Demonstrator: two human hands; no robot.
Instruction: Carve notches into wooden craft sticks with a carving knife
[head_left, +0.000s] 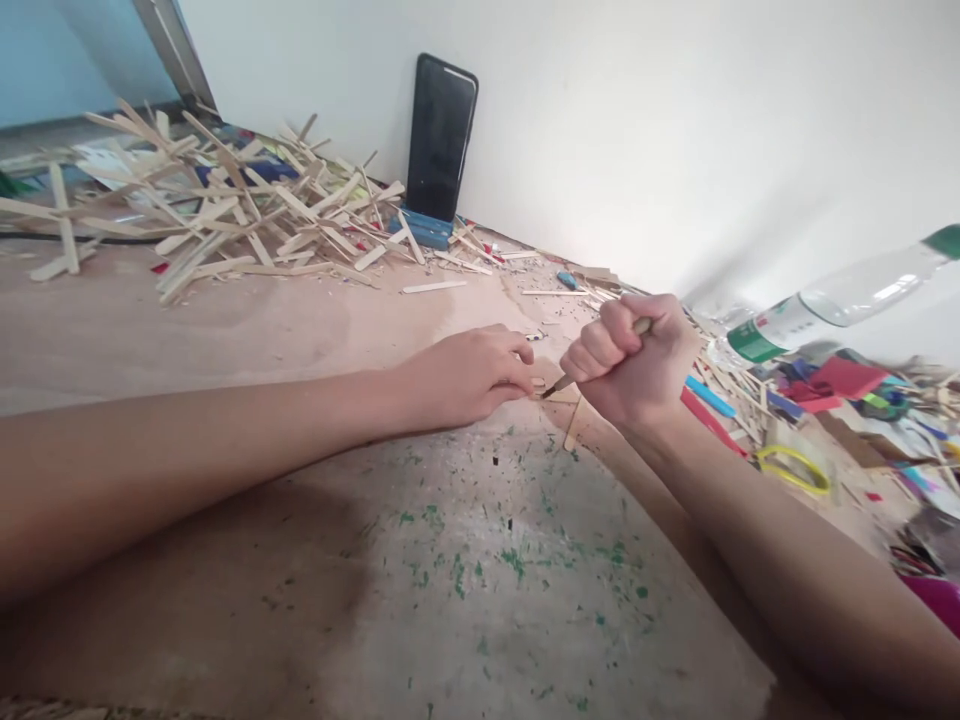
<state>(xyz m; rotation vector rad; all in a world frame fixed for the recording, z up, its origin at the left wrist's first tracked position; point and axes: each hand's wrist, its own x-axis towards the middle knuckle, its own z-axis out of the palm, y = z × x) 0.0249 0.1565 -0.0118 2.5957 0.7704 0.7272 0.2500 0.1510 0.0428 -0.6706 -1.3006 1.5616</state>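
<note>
My right hand (pixel 634 350) is closed in a fist around a slim tool (pixel 564 382) with a light handle and a dark, narrow tip. The handle's end pokes out by my thumb, and the tip points down and left at the table. My left hand (pixel 480 372) lies low on the table with bent fingers, its fingertips pressed on a small wooden craft stick piece (pixel 538 383) right beside the tip. Much of that piece is hidden by the fingers. Another thin wooden stick (pixel 574 425) lies beneath the tool, close to my right hand.
A heap of craft sticks (pixel 247 205) covers the back left. A phone (pixel 442 140) stands in a blue holder (pixel 424 228) against the wall. On the right are a plastic bottle (pixel 847 295), a yellow ring-shaped handle (pixel 795 468) and coloured scraps. Green flecks dot the table (pixel 420 620).
</note>
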